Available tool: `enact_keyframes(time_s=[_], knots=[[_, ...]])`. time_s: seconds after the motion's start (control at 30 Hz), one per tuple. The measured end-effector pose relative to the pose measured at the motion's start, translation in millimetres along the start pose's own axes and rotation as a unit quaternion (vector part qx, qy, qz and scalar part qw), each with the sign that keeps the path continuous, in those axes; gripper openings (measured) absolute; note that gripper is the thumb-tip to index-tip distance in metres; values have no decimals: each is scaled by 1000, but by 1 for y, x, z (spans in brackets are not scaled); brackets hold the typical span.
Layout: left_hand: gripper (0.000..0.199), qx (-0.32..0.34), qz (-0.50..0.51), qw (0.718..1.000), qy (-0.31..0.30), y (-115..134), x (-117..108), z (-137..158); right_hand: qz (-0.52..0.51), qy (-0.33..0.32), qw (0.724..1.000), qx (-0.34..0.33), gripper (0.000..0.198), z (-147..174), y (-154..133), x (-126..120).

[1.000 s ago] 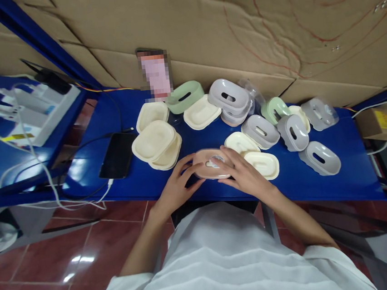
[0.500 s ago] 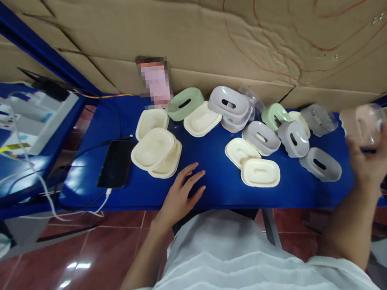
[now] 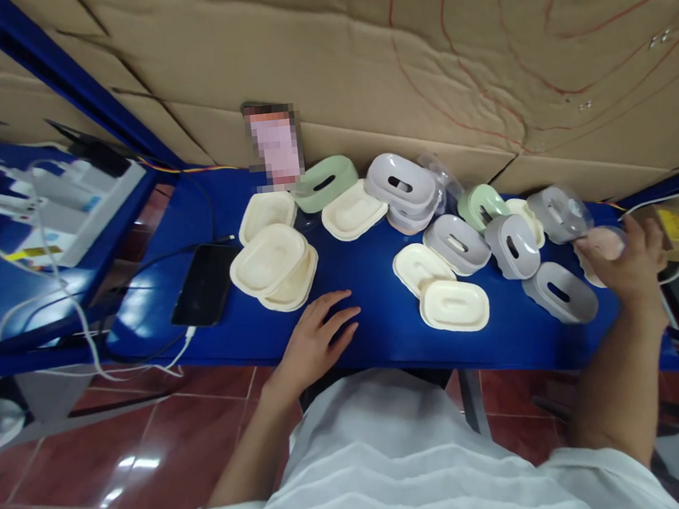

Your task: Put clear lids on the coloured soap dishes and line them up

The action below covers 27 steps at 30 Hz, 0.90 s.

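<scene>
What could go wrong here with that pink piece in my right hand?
The right hand holds the pink piece at the crowded right end of the blue table; it could knock the grey lid off the edge. The left hand, flat on the table, steadies nothing.

Bare table (image 3: 372, 283) centre; grey covers (image 3: 559, 292) crowd right, perhaps touching.

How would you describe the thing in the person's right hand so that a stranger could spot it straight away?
Start at the long blue table and follow it to its right end, past the cluster of grey slotted covers. There the right hand is closed around a pink piece, partly hidden by the fingers. It is the only pink one; its neighbours are grey, cream or pale green.
</scene>
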<state>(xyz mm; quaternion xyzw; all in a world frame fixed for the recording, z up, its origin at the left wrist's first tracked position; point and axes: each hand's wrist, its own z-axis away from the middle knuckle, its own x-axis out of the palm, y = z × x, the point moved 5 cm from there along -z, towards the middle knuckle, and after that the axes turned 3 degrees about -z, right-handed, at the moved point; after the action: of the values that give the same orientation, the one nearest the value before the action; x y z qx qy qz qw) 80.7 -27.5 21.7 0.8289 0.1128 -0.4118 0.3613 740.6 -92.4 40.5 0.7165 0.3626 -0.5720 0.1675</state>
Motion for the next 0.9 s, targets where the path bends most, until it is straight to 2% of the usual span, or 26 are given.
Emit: enact_keyframes(time_s=[0.13, 0.23, 0.33, 0.47, 0.57, 0.7, 0.8, 0.9], knots=[[27, 0, -20, 999, 26, 0, -8, -1, 35, -107, 990, -86, 111, -22, -67, -1], [27, -9, -24, 999, 33, -1, -12, 3, 39, -130, 985, -103, 96, -24, -93, -1], [28, -21, -26, 999, 37, -5, -14, 9, 63, -106, 988, -96, 80, -22, -99, -3], [27, -23, -56, 997, 48, -8, -18, 12, 104, -75, 990, -64, 80, -18, -99, -4], [27, -38, -122, 989, 68, -11, -23, 12, 110, -63, 990, -66, 81, -19, -102, 0], [27, -98, -213, 969, 71, -23, -25, 14, 92, -51, 991, -82, 74, -18, -100, -1], [26, -106, -229, 966, 60, -28, -21, 18, 31, 15, 990, -137, 69, 10, -107, -20], [24, -101, -217, 969, 55, -27, -19, 22, -89, 81, 961, -250, 57, 86, -131, -44]])
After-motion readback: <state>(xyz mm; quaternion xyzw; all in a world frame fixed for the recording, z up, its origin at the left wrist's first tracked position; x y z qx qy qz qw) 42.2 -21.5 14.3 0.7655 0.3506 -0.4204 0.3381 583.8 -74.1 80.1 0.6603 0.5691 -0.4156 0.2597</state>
